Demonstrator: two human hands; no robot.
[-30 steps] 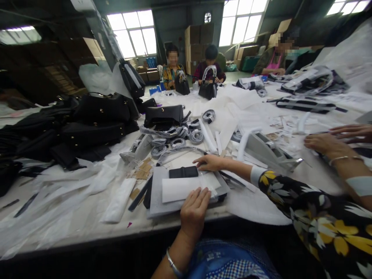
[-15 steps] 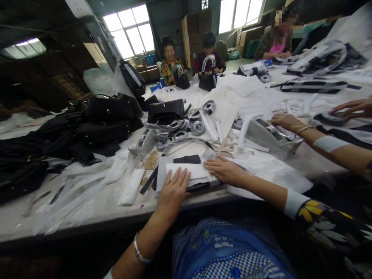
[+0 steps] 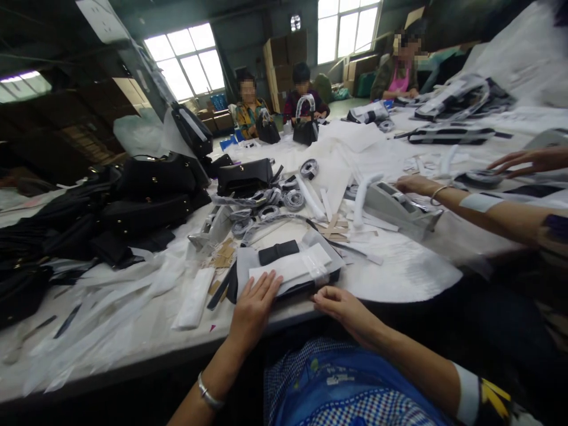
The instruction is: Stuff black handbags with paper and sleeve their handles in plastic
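My left hand (image 3: pixel 256 305) lies with its fingers apart on the near left part of a folded white sheet (image 3: pixel 288 264). Under that sheet is a flat black bag (image 3: pixel 306 286) with pale wrapping, at the table's front edge. A small black strapped piece (image 3: pixel 278 251) rests just behind the white sheet. Clear tape or film (image 3: pixel 316 266) covers the sheet's right end. My right hand (image 3: pixel 341 306) is in front of the bag's right corner, thumb and fingers pinched together; what they hold, if anything, is too small to make out.
Black bags (image 3: pixel 151 189) are piled at the left. Coiled wrapped straps (image 3: pixel 293 200) and a grey tape dispenser (image 3: pixel 394 204) stand behind the work. A co-worker's hands (image 3: pixel 417 184) are at the right. White foam strips (image 3: pixel 193 299) lie beside the bag.
My right hand has moved from the sheet's right end toward me, off the table edge, and its fingers have closed. Tape now shows on the sheet. My left hand still rests there.
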